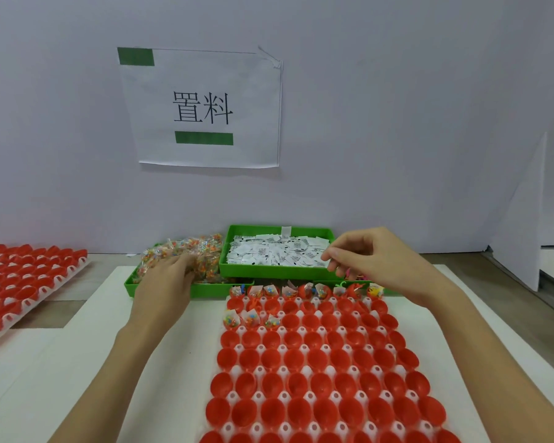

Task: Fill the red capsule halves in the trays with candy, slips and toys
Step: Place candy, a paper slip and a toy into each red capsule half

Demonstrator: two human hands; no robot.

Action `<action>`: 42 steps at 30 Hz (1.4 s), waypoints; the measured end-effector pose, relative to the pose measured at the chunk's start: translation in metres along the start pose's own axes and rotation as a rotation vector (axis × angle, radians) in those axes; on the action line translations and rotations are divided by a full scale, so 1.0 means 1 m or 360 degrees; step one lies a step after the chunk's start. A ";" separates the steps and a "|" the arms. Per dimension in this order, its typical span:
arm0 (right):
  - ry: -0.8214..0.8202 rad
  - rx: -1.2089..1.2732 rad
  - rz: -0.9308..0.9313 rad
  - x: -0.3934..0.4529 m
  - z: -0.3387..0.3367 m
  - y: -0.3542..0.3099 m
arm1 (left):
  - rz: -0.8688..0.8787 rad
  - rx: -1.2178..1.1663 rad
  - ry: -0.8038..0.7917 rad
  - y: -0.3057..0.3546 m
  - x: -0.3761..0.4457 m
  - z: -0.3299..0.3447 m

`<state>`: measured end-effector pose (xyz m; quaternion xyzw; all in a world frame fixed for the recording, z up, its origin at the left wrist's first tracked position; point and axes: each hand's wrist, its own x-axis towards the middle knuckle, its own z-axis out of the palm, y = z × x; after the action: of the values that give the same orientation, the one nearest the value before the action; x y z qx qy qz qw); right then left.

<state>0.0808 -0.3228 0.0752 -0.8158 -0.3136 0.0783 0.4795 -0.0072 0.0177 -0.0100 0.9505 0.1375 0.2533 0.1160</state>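
Left hand (168, 276) lies spread over the heap of candy packets (186, 255) in the left green bin (131, 287), fingers reaching in among the wrappers; whether a packet is already caught under them cannot be told. The right hand (375, 257) hovers at the near right corner of the far green bin (237, 270), thumb and forefinger drawn together on the edge of the paper slips (275, 254) — it looks like a pinch on one slip, though the slip itself is too small to make out. Small coloured toys (354, 278) peek out just under that hand.

Nearer the person, the white tray (330, 350) of red capsule halves (320, 362) sits on the white desk (77, 362), its long axis running near to far. The far row holds filled halves, and the third row has three filled cups (251, 318) at its left end; everything nearer looks empty. A second tray of red halves (23, 282) rests well apart at the far left.

The next empty cup in that third row, by my judgement, lies just right of the three filled ones — near and slightly left of the right hand, near and right of the left. Both hands must draw back toward the person to reach it, and the two are about equally close.
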 end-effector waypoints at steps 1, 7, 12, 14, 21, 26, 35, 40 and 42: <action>-0.0006 -0.0009 -0.0009 0.000 0.000 -0.001 | -0.0018 0.0007 0.0046 0.001 -0.001 0.000; 0.0004 -0.0060 -0.0053 -0.001 -0.003 -0.001 | 0.0034 0.0036 0.0293 0.005 -0.003 -0.004; 0.0023 -0.0061 -0.0049 -0.001 -0.004 0.001 | 0.0070 0.0057 0.0306 0.006 -0.001 -0.004; 0.0028 -0.0075 -0.0046 -0.001 -0.003 0.001 | 0.0073 0.0090 0.0244 0.004 0.000 -0.002; 0.0016 -0.0091 -0.0071 -0.002 0.004 -0.001 | 0.0162 0.0196 0.0207 0.000 -0.001 0.002; -0.0002 -0.0107 -0.0074 -0.001 0.008 -0.002 | 0.0080 0.0105 0.0324 0.002 -0.003 0.003; 0.0012 -0.0133 -0.0074 -0.001 0.009 0.001 | 0.0081 -0.0093 0.0432 0.020 0.004 -0.015; 0.0008 -0.0161 -0.0061 0.000 0.008 0.001 | 0.0065 -0.0652 0.0383 0.061 0.002 -0.030; 0.0006 -0.0170 -0.0062 0.000 0.007 0.000 | 0.0100 -0.0710 0.0319 0.079 -0.002 -0.030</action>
<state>0.0778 -0.3183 0.0715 -0.8342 -0.3323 0.0503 0.4373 -0.0086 -0.0523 0.0376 0.8753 0.0594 0.3739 0.3008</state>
